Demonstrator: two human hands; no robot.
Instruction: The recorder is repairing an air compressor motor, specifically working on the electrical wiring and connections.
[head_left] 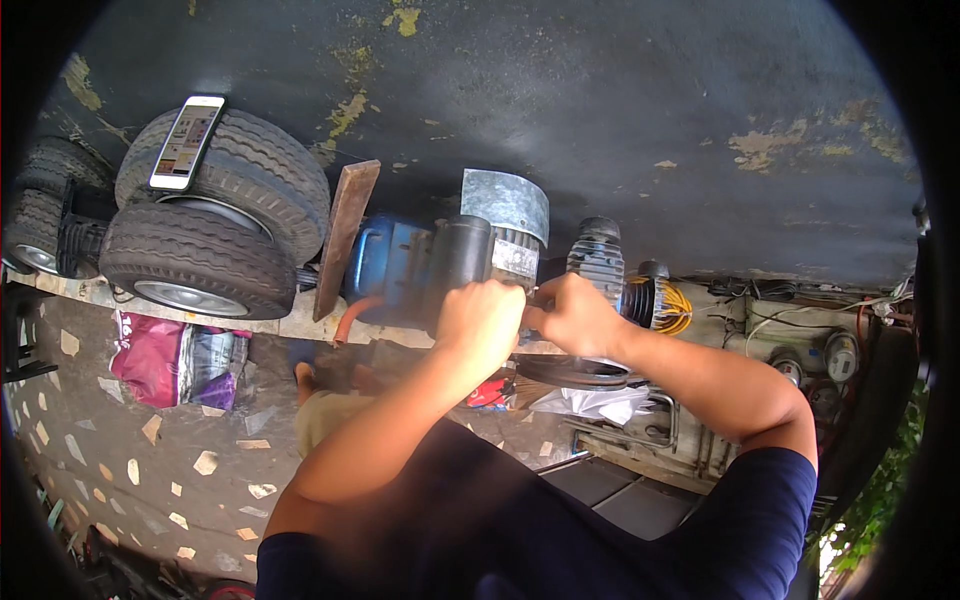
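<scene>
My left hand [480,322] and my right hand [578,316] meet at the near side of an electric motor. The motor has a grey ribbed body with a pale nameplate [515,256] and a curved sheet-metal cover [508,200] at its far end. Both hands are closed, the fingers curled and almost touching each other. Whatever is pinched between them is hidden. Left of the motor body is a black cylinder [462,255], just beyond my left hand. A second finned motor [597,258] stands beyond my right hand.
A phone [188,143] lies on stacked tyres [195,258] at left. A wooden board [347,238] leans beside a blue machine [380,262]. Coiled yellow cable [675,307] sits at right, near loose wires and meters [840,355]. Bags [150,358] rest on the speckled floor.
</scene>
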